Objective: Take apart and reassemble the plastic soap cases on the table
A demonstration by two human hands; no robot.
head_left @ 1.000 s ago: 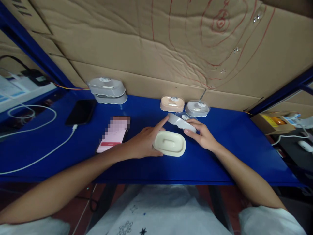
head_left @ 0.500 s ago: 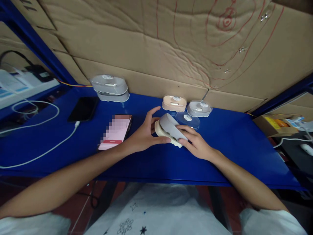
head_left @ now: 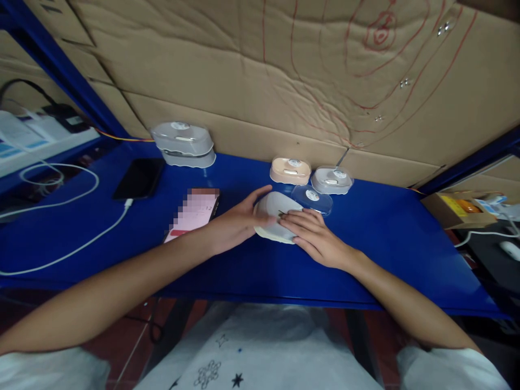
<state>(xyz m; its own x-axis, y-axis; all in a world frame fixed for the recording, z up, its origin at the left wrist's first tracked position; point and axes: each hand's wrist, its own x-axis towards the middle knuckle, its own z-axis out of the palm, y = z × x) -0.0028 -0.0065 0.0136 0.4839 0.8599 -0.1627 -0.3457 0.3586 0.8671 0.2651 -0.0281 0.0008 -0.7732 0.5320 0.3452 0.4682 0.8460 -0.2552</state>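
Observation:
Between both hands, low over the blue table, is a small oval plastic box [head_left: 271, 230] with a cream lower part and a wavy edge. On top of it sits a grey cover [head_left: 268, 203], now nearly level with the lower part. My left hand [head_left: 239, 222] curls around the box's left end, its thumb blurred across the near side and its index finger raised behind. My right hand [head_left: 317, 235] lies with fingers together over the right end, pressing on the grey cover. Just behind my right hand lies a clear lid [head_left: 312, 200] with a round sticker.
A peach box [head_left: 290, 171] and a grey box [head_left: 332, 181], both clear-lidded, stand by the cardboard wall [head_left: 227, 65]. Stacked grey boxes [head_left: 184, 143] are farther left. A lit phone [head_left: 195, 211] and a cabled dark phone [head_left: 138, 179] lie on the blue table [head_left: 385, 233].
The grey cover has gone from tilted to lying nearly flat on the cream lower part. My right hand has shifted left over it, and my left thumb has risen onto it.

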